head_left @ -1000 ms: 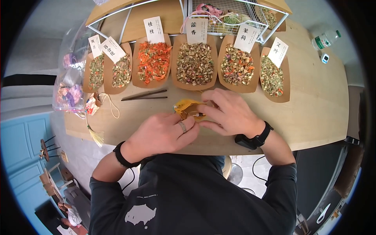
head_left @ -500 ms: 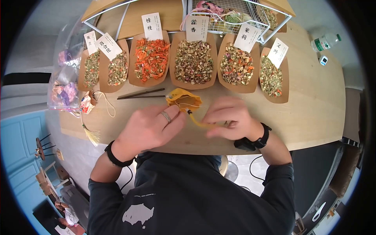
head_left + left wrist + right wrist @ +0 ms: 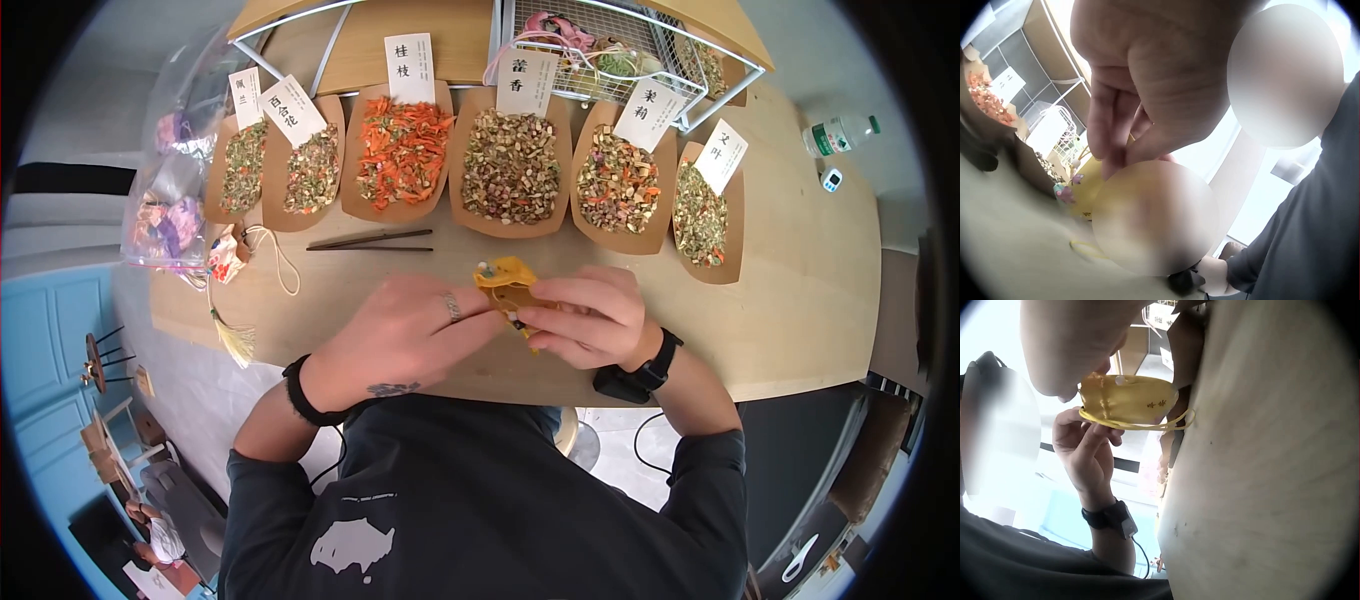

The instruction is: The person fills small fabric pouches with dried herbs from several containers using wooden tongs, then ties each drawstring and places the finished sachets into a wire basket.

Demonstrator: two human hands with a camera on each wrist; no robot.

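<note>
A small yellow drawstring pouch is held up between both hands, its mouth gaping toward the wearer in the head view. My left hand pinches its near-left rim between thumb and fingers. On the other side, my right hand grips the right edge with fingertips at the mouth. The right wrist view shows the pouch from below, with dark characters on its cloth and a yellow cord looping from its gathered neck. Close to the left fingers in the left wrist view is the pouch's printed side.
Several brown paper trays of dried herbs, such as the orange-topped one, line the back with labels. Dark tweezers lie before them. A tasselled pouch and a clear bag are at left; a bottle is at right.
My right hand first worked at the pouch's rim, then drew the yellow cord off to the right. Now it is back on the pouch, which has shifted right and nearer.
</note>
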